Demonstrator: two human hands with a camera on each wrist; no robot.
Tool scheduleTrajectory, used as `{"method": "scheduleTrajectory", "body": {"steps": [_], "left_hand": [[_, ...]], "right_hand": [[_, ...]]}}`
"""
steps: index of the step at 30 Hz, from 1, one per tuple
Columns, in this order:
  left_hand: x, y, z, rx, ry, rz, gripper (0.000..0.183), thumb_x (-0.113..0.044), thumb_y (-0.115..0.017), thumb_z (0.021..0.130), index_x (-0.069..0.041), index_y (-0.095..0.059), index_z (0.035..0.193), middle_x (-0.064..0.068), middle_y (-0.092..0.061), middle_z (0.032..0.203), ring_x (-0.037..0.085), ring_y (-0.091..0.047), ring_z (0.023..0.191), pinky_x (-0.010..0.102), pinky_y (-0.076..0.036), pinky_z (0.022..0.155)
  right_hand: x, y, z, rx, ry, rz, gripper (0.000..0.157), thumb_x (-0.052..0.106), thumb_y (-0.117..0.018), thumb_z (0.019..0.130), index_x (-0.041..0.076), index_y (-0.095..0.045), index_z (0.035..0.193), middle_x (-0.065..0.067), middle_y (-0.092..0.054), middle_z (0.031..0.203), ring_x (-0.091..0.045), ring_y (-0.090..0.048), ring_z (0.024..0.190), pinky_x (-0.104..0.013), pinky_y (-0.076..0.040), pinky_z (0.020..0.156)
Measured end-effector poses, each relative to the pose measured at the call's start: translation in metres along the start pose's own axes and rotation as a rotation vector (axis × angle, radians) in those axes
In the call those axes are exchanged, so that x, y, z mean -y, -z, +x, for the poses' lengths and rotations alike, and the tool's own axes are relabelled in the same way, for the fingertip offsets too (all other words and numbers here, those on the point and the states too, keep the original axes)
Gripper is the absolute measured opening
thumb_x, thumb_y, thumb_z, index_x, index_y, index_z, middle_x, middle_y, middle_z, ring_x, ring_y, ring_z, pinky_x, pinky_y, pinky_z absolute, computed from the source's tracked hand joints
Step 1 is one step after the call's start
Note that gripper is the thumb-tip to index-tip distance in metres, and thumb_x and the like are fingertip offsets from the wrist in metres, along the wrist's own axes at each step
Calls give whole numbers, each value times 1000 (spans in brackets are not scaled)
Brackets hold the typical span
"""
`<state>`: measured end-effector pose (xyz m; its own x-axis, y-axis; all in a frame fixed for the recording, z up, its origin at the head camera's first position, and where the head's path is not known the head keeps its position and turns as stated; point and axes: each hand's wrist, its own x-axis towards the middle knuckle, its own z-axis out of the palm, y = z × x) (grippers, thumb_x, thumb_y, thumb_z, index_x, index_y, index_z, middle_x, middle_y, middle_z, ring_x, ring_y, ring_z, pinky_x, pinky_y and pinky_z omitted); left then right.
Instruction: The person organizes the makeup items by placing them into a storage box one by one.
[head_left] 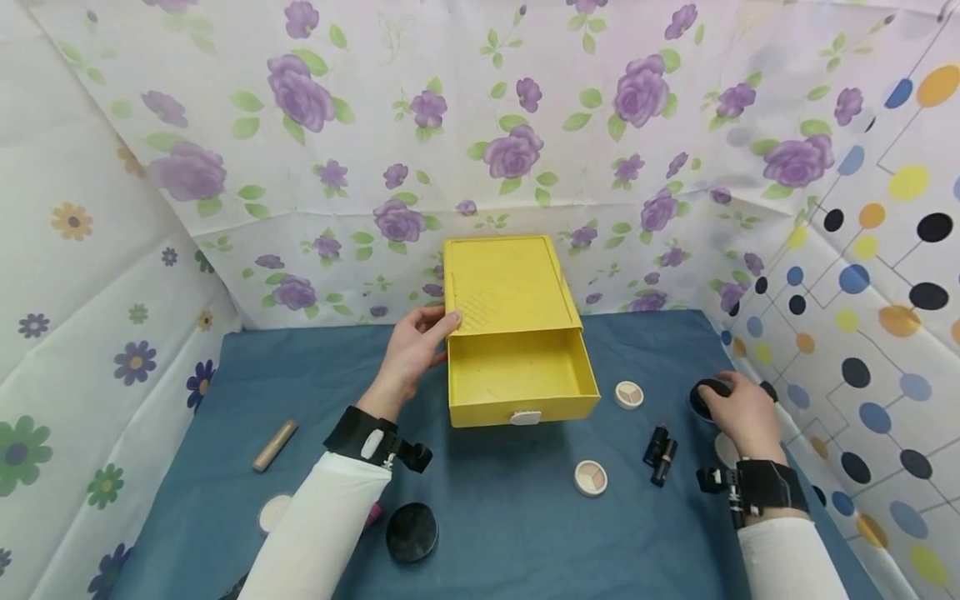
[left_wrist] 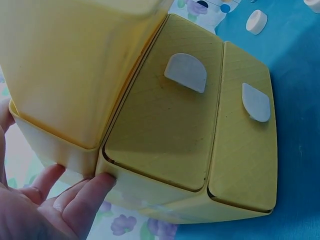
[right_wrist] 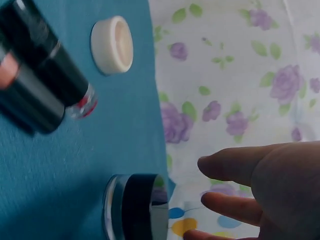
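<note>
A yellow drawer box [head_left: 510,283] stands at the back of the cloth, its top drawer [head_left: 525,410] pulled out with a bare floor showing. Two lower drawers [left_wrist: 160,120] with white tabs are closed in the left wrist view. My left hand [head_left: 408,354] rests against the box's left side, thumb at the top edge and fingertips on the side wall. Far right, my right hand [head_left: 750,417] hovers over a black-lidded round jar [head_left: 701,402]. In the right wrist view, its extended fingers [right_wrist: 230,162] are apart from the jar's lid [right_wrist: 142,207].
Two small round tricolour palettes, one nearer the box [head_left: 629,395] and one in front [head_left: 591,478], lie beside two dark lipstick-like tubes [head_left: 660,456]. A black round container [head_left: 412,532], a gold tube [head_left: 274,446] and a pale disc [head_left: 273,512] lie on the left.
</note>
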<state>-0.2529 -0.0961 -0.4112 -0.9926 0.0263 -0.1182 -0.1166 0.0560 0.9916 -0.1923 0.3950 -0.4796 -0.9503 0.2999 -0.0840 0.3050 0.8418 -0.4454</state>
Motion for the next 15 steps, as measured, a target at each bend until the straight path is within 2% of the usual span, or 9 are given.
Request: {"method": "scheduleTrajectory", "body": {"steps": [2, 9, 15], "left_hand": [[1, 0, 0, 5, -5, 5, 68, -58, -74, 82, -16, -54, 132, 3, -58, 128, 17, -56, 113, 48, -52, 96], [2, 0, 0, 13, -4, -15, 68, -59, -74, 82, -16, -55, 131, 3, -59, 126, 17, -57, 112, 48, -52, 96], [1, 0, -1, 12, -6, -16, 67, -57, -74, 83, -15, -55, 131, 3, -59, 126, 17, -57, 112, 48, -52, 96]], "right_hand": [[-4, -1, 5, 26, 3, -6, 70, 46, -51, 100, -5, -40, 146, -39, -41, 137, -55, -42, 117, -71, -41, 92], [-16, -6, 19, 143, -24, -22, 93, 59, -55, 95, -8, -25, 152, -43, -30, 143, -59, -33, 124, -73, -36, 96], [-21, -6, 26, 196, -8, -34, 94, 54, -58, 94, -13, -23, 149, -45, -30, 140, -60, -35, 121, -72, -37, 96]]}}
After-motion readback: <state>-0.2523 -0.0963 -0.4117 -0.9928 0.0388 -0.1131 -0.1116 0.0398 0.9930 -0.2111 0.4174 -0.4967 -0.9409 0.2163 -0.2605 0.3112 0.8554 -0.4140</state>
